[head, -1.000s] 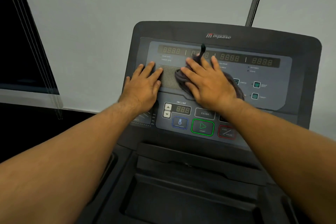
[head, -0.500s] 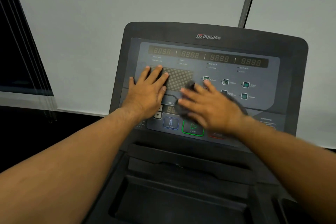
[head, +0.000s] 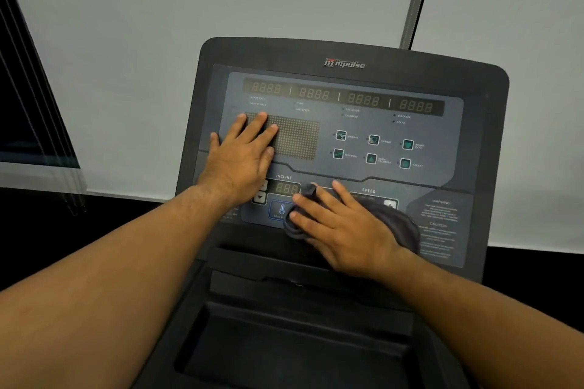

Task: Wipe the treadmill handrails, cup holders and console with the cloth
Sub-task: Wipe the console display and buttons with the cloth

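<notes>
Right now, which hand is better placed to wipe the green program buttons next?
Probably the right hand: it presses the cloth flat on the console, just below those buttons. The left hand rests bare on the dot display, holding no cloth.

dim, even indoor light; soft shadows under hands; wide-angle bending at edges; slight softness, small print unreadable.

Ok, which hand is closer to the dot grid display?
Left. The left hand lies partly on the dot grid display; the right hand presses the cloth below it.
</notes>
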Demonstrator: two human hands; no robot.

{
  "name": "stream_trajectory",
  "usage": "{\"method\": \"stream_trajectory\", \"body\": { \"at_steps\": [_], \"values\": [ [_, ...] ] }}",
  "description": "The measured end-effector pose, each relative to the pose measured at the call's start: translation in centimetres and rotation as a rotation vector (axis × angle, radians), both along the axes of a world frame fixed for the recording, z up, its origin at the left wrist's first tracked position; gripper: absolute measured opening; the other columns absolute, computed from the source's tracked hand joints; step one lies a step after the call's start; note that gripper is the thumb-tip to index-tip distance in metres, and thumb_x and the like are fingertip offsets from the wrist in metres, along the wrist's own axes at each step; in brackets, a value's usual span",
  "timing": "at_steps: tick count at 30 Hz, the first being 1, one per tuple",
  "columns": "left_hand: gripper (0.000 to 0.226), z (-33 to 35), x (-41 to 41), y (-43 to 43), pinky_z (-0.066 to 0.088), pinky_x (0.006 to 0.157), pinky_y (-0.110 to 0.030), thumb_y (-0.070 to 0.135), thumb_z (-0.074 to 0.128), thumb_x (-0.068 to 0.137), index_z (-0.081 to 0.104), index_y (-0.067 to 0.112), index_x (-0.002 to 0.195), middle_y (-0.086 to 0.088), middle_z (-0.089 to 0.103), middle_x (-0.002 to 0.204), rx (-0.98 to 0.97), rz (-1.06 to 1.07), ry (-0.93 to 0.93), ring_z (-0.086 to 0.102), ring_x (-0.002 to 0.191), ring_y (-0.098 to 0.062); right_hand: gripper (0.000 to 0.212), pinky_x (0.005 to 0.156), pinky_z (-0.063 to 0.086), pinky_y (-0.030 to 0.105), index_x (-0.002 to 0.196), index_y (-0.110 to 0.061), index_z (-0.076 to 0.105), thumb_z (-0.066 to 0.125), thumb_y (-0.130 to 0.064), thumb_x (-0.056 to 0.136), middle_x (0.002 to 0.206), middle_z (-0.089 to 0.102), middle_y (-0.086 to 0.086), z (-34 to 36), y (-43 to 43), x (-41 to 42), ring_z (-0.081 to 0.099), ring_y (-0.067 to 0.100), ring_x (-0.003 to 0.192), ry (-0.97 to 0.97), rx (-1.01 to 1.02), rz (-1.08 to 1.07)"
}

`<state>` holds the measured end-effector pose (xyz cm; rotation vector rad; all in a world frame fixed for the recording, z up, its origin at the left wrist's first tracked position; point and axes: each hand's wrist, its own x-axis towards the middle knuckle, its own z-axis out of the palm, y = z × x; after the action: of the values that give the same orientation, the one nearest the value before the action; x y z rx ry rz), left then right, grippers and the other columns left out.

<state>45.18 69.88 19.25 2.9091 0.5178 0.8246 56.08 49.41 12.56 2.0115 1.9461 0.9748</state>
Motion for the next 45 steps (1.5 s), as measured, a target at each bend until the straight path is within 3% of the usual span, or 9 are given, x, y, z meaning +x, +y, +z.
{"method": "stream_trajectory", "body": {
  "at_steps": [3, 8, 12, 18, 22, 25, 32, 39, 45],
  "values": [
    [0.050, 0.3, -0.1, 0.0, 0.004, 0.117, -0.062, 0.038, 0.026, 0.104, 0.020, 0.032, 0.153, 0.011, 0.003, 0.163, -0.018, -0.003, 0.011, -0.005, 0.150, -0.018, 0.049, 0.114, 0.017, 0.057, 0.138, -0.020, 0.049, 0.037, -0.042, 0.095, 0.147, 0.045, 0.009, 2.4, 0.4, 1.6, 0.038, 0.035, 0.135, -0.063, -0.040, 0.022],
    [0.051, 0.4, -0.3, 0.2, 0.005, 0.118, -0.061, 0.039, 0.026, 0.104, 0.017, 0.032, 0.153, 0.011, 0.001, 0.163, -0.006, -0.008, 0.040, -0.006, 0.150, -0.018, 0.052, 0.109, 0.023, 0.061, 0.138, -0.016, 0.050, 0.034, -0.041, 0.095, 0.145, 0.046, 0.013, 8.3, 1.9, 4.8, 0.039, 0.040, 0.134, -0.006, 0.130, -0.142],
    [0.050, 0.5, -0.4, 0.1, 0.005, 0.118, -0.059, 0.038, 0.026, 0.104, 0.018, 0.032, 0.153, 0.011, 0.001, 0.163, -0.021, -0.005, 0.041, -0.005, 0.150, -0.017, 0.051, 0.112, 0.021, 0.059, 0.138, -0.015, 0.050, 0.034, -0.038, 0.095, 0.146, 0.044, 0.012, 6.9, 2.0, 3.4, 0.038, 0.040, 0.134, 0.050, 0.277, -0.189],
    [0.051, 0.1, 0.1, -1.2, 0.009, 0.118, -0.059, 0.037, 0.024, 0.104, 0.018, 0.027, 0.154, 0.008, 0.003, 0.164, -0.001, 0.042, 0.008, -0.004, 0.150, -0.021, 0.047, 0.114, 0.022, 0.056, 0.139, -0.019, 0.049, 0.040, -0.039, 0.097, 0.148, 0.043, 0.009, 0.3, -1.9, 1.3, 0.038, 0.036, 0.136, -0.013, 0.014, 0.023],
    [0.051, 0.1, 0.1, -1.1, 0.010, 0.118, -0.059, 0.037, 0.025, 0.104, 0.019, 0.027, 0.154, 0.007, 0.004, 0.164, -0.002, 0.045, 0.008, -0.002, 0.150, -0.021, 0.047, 0.114, 0.021, 0.055, 0.137, -0.022, 0.051, 0.039, -0.042, 0.097, 0.147, 0.045, 0.008, 1.5, -2.9, 2.9, 0.041, 0.035, 0.134, -0.072, -0.086, 0.095],
    [0.050, 0.3, 0.0, -1.0, 0.010, 0.117, -0.058, 0.038, 0.025, 0.104, 0.021, 0.027, 0.154, 0.008, 0.005, 0.163, -0.007, 0.041, 0.015, -0.001, 0.150, -0.021, 0.047, 0.107, 0.029, 0.060, 0.133, -0.017, 0.056, 0.041, -0.039, 0.094, 0.141, 0.051, 0.013, 6.2, -2.0, 5.6, 0.047, 0.039, 0.127, -0.079, 0.025, 0.009],
    [0.051, 0.2, 0.0, -0.9, 0.008, 0.117, -0.058, 0.038, 0.025, 0.105, 0.020, 0.027, 0.154, 0.007, 0.004, 0.164, -0.019, 0.038, 0.015, -0.002, 0.150, -0.022, 0.050, 0.112, 0.017, 0.060, 0.140, -0.015, 0.046, 0.036, -0.037, 0.096, 0.149, 0.040, 0.014, 8.3, -1.2, 6.0, 0.035, 0.041, 0.136, 0.058, 0.336, -0.206],
    [0.054, -0.6, 0.9, -2.9, 0.015, 0.118, -0.057, 0.038, 0.023, 0.104, 0.014, 0.020, 0.155, 0.001, 0.003, 0.164, 0.005, 0.135, -0.001, 0.002, 0.150, -0.024, 0.047, 0.112, 0.023, 0.059, 0.138, -0.019, 0.050, 0.040, -0.038, 0.097, 0.148, 0.043, 0.008, -0.6, -5.7, 2.7, 0.037, 0.035, 0.134, 0.021, 0.036, 0.026],
    [0.054, -0.5, 1.0, -2.3, 0.020, 0.118, -0.055, 0.038, 0.023, 0.104, 0.016, 0.018, 0.154, 0.000, 0.006, 0.164, 0.000, 0.109, -0.006, 0.005, 0.150, -0.025, 0.047, 0.111, 0.023, 0.059, 0.135, -0.018, 0.054, 0.041, -0.040, 0.095, 0.145, 0.047, 0.011, 2.8, -6.7, 6.0, 0.042, 0.039, 0.131, -0.073, -0.031, 0.057]
  ]
}}
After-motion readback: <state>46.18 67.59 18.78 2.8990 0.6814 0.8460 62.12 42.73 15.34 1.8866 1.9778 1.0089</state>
